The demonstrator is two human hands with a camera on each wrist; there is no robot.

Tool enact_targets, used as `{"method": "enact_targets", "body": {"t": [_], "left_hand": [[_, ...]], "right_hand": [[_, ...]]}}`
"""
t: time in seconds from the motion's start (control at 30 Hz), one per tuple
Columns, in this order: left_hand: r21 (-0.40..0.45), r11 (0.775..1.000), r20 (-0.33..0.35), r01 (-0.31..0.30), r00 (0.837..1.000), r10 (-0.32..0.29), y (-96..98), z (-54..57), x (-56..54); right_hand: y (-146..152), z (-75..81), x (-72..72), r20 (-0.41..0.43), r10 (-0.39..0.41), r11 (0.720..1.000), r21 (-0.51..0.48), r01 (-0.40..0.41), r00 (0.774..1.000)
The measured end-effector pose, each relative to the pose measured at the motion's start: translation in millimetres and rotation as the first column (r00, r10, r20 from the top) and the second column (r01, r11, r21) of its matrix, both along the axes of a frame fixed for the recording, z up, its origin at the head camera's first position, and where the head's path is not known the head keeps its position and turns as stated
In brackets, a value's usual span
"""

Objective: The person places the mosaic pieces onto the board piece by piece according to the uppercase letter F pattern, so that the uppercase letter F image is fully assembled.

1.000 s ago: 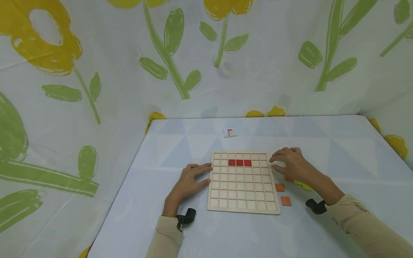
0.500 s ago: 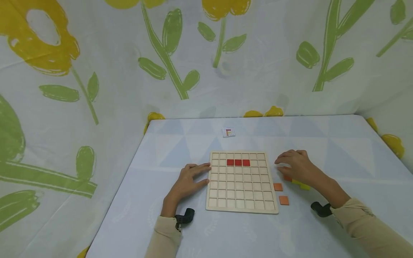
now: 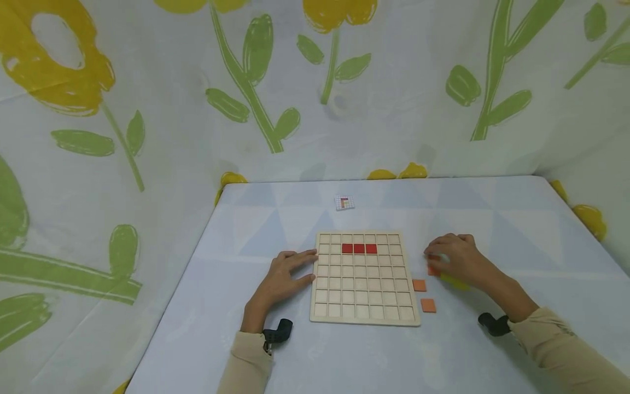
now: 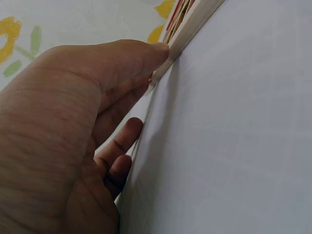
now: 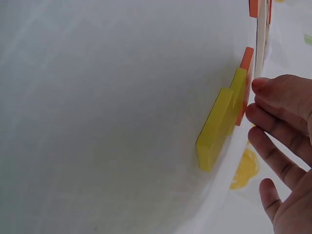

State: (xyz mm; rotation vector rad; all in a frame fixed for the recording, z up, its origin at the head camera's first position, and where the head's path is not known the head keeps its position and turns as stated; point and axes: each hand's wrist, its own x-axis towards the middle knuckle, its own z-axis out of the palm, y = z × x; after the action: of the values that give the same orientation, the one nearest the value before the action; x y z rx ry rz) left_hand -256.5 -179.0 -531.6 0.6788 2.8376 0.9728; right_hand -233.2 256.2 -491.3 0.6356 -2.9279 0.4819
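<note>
A wooden grid board (image 3: 361,285) lies on the table with a row of 3 red square tiles (image 3: 359,248) in its upper part. My left hand (image 3: 283,278) rests at the board's left edge, its thumb and fingertips touching the wooden rim (image 4: 187,36). To the right of the board, my right hand (image 3: 455,260) hovers over an orange tile (image 3: 433,270) and yellow tiles (image 3: 456,282). In the right wrist view its thumb and fingers are loosely bent and apart, close beside the orange tile (image 5: 248,63), with two yellow tiles (image 5: 217,126) nearer the camera. Nothing shows between the fingertips.
Two more orange tiles lie by the board's right edge, an upper tile (image 3: 419,285) and a lower tile (image 3: 428,305). Behind the board is a small pattern card (image 3: 344,203). A flowered cloth (image 3: 394,109) hangs beyond the table's far edge.
From the board's upper right edge, my right hand has moved right and down to the orange and yellow tiles. The left hand stays at the board; the whole view has shifted slightly.
</note>
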Motion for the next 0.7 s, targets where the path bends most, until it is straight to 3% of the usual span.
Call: {"method": "enact_targets", "body": {"t": [0.2, 0.7], "left_hand": [[0.003, 1.0, 0.014, -0.003, 1.0, 0.003, -0.8, -0.5, 0.3], [0.017, 1.0, -0.001, 0.007, 1.0, -0.007, -1.0, -2.2, -0.6]], "right_hand": [[5.3, -4.2, 1.0, -0.033, -0.022, 1.0, 0.019, 0.023, 0.999], [7.6, 2.0, -4.1, 0.028, -0.038, 0.997, 0.062, 0.036, 0.999]]}}
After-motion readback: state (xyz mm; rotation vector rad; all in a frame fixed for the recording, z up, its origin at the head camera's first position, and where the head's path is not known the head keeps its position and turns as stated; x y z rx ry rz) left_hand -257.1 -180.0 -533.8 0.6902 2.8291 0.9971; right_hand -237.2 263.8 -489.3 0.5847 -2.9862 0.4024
